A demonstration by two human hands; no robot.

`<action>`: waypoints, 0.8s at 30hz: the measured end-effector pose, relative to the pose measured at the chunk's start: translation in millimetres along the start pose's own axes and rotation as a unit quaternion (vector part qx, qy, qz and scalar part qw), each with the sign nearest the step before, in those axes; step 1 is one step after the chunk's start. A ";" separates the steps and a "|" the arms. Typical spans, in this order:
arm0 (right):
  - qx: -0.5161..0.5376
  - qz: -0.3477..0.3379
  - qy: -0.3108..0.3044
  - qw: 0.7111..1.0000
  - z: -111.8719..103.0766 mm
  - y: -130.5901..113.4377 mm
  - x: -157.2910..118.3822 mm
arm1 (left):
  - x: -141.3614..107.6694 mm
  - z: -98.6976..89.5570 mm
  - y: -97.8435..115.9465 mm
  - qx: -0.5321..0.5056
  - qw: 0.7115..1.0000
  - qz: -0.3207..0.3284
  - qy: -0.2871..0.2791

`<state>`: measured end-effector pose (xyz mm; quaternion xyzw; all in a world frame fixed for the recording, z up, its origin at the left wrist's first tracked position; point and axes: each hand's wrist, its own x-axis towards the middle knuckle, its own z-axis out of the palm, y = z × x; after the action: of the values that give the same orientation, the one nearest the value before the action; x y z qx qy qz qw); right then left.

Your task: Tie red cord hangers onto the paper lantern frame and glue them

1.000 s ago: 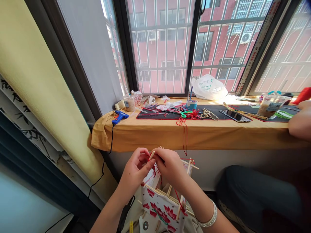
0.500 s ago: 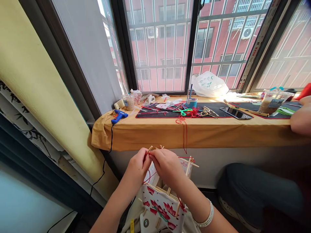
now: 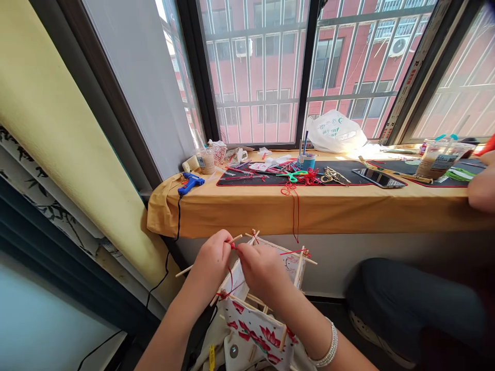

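My left hand (image 3: 214,256) is closed around a thin wooden stick (image 3: 184,271), whose other end pokes out past the fingertips. Red cord (image 3: 232,246) is wound on the stick by the thumb, and my right hand (image 3: 263,265) pinches this cord close to the left fingertips. Below both hands, a box-shaped lantern frame (image 3: 299,278) of wooden sticks rests on my lap. Its front panel (image 3: 257,330) is white with red lotus flowers. Red cord ties its corners, and a loose strand hangs under my left hand. My right forearm hides part of the frame.
A table with an orange cloth (image 3: 232,211) stands ahead. On it lie a blue glue gun (image 3: 190,183), green scissors (image 3: 293,176), tangled red cord (image 3: 310,178), a phone (image 3: 379,178) and drink cups (image 3: 441,159). Another person's arm (image 3: 481,188) and knee (image 3: 417,293) are at right.
My hands have come slightly apart and shifted left. The stick in my left hand has turned flatter, with its long end now showing at left. More of the frame's far corner shows.
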<state>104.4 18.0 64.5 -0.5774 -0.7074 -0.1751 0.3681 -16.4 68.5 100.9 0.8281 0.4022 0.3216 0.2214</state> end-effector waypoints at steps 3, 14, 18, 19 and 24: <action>0.049 0.028 0.016 0.998 -10.2 2.4 5.6 | -4.2 -9.7 5.3 -0.085 0.996 0.022 -0.024; 0.044 0.032 -0.061 0.997 -18.3 7.3 6.0 | -12.6 6.8 -1.6 -0.175 0.983 0.005 -0.053; -0.025 0.007 -0.120 0.992 -18.1 11.8 8.4 | -12.8 3.8 -2.4 -0.145 0.987 0.010 -0.069; -0.040 -0.006 -0.134 0.990 -17.3 13.0 9.3 | -12.2 3.4 -3.1 -0.141 0.987 0.003 -0.076; -0.074 -0.017 -0.168 0.983 -12.5 14.1 14.5 | -8.7 7.1 -9.7 -0.195 0.975 -0.060 -0.084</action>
<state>120.8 23.4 80.9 -0.6122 -0.7539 -0.1336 0.1977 -20.6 66.3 86.8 0.7678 0.3605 0.3091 0.4301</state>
